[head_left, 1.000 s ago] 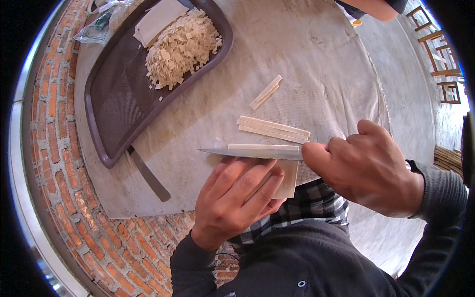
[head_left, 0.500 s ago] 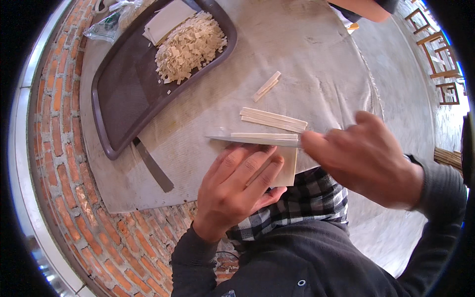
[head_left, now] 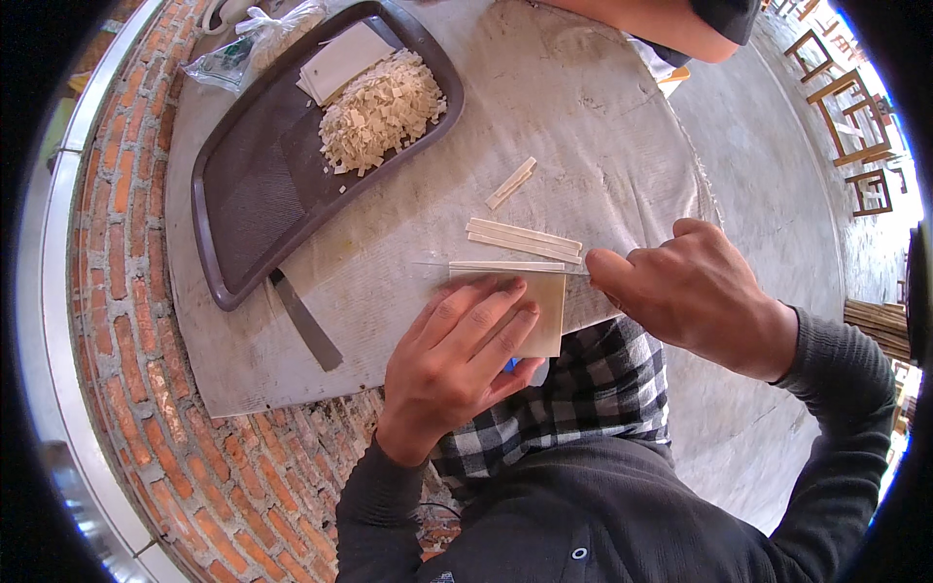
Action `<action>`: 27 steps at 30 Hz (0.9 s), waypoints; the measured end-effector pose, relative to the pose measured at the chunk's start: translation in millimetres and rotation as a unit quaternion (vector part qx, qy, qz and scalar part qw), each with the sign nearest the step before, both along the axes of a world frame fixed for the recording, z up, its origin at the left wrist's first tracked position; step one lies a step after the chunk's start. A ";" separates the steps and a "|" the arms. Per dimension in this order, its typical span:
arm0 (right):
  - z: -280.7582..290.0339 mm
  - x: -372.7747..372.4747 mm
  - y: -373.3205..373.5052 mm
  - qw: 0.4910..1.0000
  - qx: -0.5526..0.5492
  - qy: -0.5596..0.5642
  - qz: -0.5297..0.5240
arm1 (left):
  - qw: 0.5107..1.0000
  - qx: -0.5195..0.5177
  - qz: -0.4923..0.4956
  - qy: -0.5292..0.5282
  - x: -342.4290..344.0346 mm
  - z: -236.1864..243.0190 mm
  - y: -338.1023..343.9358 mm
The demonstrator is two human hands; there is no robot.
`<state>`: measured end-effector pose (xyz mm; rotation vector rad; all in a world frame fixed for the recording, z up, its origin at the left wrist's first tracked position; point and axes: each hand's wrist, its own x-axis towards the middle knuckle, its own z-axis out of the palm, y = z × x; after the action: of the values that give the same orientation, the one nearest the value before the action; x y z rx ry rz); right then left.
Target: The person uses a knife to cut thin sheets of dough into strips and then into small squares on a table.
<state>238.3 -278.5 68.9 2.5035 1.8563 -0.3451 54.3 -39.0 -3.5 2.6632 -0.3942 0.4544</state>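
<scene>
A stack of thin pale sheets lies at the near edge of the table. My left hand holds it, fingers across the top and thumb by its near edge. My right hand is closed around the handle of a knife, whose handle is hidden. The thin blade runs leftward along the far edge of the stack, seen almost edge-on. Right beyond the blade rests a narrow cut strip. Farther off are several long strips side by side, then a few shorter strips.
A dark brown tray at the upper left holds a heap of small pale flakes and a pile of pale sheets. A flat metal blade sticks out from under it. A plastic bag lies behind. Another person's arm rests at the far edge.
My right hand has turned the knife more upright, so its blade now looks thinner. My left hand has shifted slightly on the stack. The whole view has moved a little.
</scene>
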 end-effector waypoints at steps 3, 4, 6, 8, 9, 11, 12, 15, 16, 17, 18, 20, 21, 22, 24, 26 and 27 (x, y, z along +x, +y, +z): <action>-3.3 3.7 -2.9 0.999 0.010 -0.035 0.006 | 1.000 0.018 0.004 -0.002 -1.6 -0.3 -1.0; -4.1 4.8 -2.6 0.999 0.007 -0.047 0.007 | 1.000 0.019 0.006 -0.005 -3.1 -1.1 -1.1; -4.2 5.9 -1.8 0.998 0.010 -0.060 0.008 | 1.000 0.020 0.010 -0.010 -5.1 -2.9 -1.0; -1.9 4.5 -2.3 0.998 0.016 -0.058 0.005 | 1.000 0.015 0.014 -0.011 -5.5 -3.9 -1.6; -1.1 2.8 -3.3 0.998 0.023 -0.055 0.012 | 1.000 0.012 0.016 -0.011 -5.7 -3.9 -1.9; 0.0 -1.7 -7.1 0.998 0.038 -0.049 0.026 | 1.000 0.021 0.019 -0.013 -5.6 -3.5 -3.2; 0.0 -4.0 -8.3 0.998 0.035 -0.047 0.026 | 0.999 0.026 0.021 -0.014 -5.7 -3.1 -3.7; 2.3 -8.2 -8.4 0.999 0.021 -0.042 0.027 | 0.999 0.028 0.015 -0.012 -5.2 -2.1 -2.8; 4.1 -8.8 -7.2 0.999 0.015 -0.042 0.030 | 0.999 0.030 0.014 -0.012 -5.0 -1.7 -2.2; 5.1 -9.0 -6.2 0.999 0.009 -0.042 0.033 | 0.999 0.031 0.012 -0.012 -4.7 -1.3 -1.4; 5.2 -8.9 -5.7 0.999 0.008 -0.039 0.032 | 0.999 0.033 0.010 -0.012 -4.3 -1.1 -0.9; 5.7 -8.3 -5.1 0.999 0.005 -0.036 0.029 | 0.999 0.029 0.011 -0.014 -3.3 -0.7 -1.4; 5.0 -8.1 -4.9 0.999 0.009 -0.037 0.027 | 0.999 0.028 0.011 -0.015 -2.9 -0.4 -1.7; 4.1 -7.9 -4.5 0.999 0.014 -0.038 0.027 | 1.000 0.021 0.012 -0.009 -3.4 0.8 -2.2; 2.3 -7.8 -4.2 0.999 0.011 -0.041 0.025 | 1.000 0.008 0.015 0.005 -4.3 3.6 -3.2; 0.9 -8.1 -4.3 0.999 -0.004 -0.045 0.025 | 1.000 0.005 0.016 0.007 -2.9 6.2 -3.2; 0.1 -8.2 -4.4 0.998 -0.005 -0.052 0.029 | 1.000 0.003 0.017 0.009 -2.4 7.0 -3.2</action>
<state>230.1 -282.9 69.0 2.4068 1.8785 -0.2180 51.9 -42.2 3.5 2.6813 -0.3471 0.4404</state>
